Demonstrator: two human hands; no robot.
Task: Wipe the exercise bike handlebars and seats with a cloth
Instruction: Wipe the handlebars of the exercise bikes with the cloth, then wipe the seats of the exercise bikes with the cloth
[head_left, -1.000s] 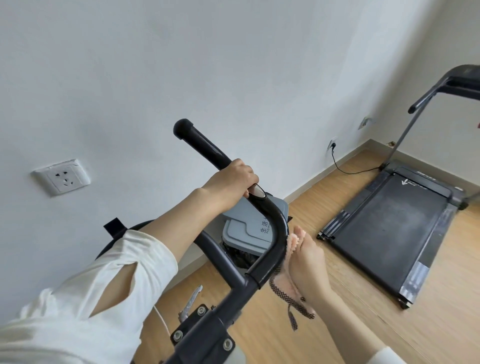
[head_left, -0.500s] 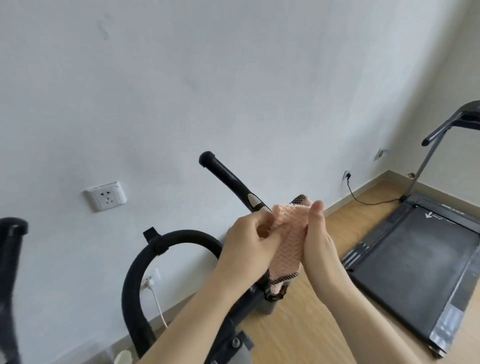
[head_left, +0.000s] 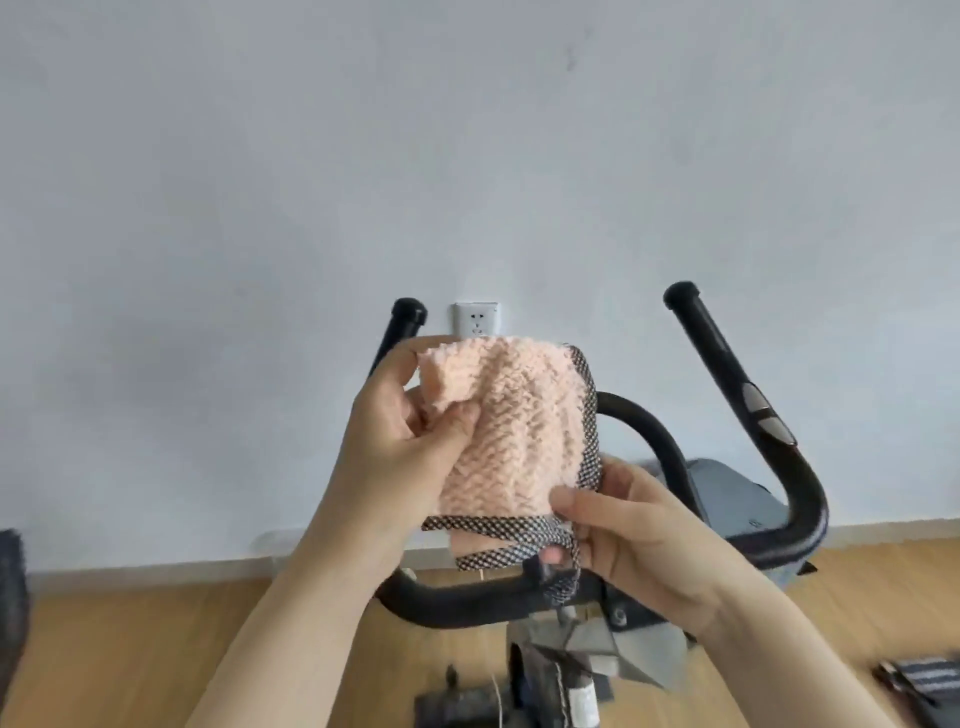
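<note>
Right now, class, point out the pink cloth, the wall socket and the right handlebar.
pink cloth (head_left: 519, 431): head view, fluffy middle.
wall socket (head_left: 476, 318): head view, plate centre.
right handlebar (head_left: 714, 353): head view, upper shaft.

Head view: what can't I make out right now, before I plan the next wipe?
Bike seat: nowhere in the head view.
Left grip: shaft hidden behind the cloth and left hand.
Grey console: partly behind the handlebar loop and right hand; markings too small.
Dark object: cut by the left edge.
</note>
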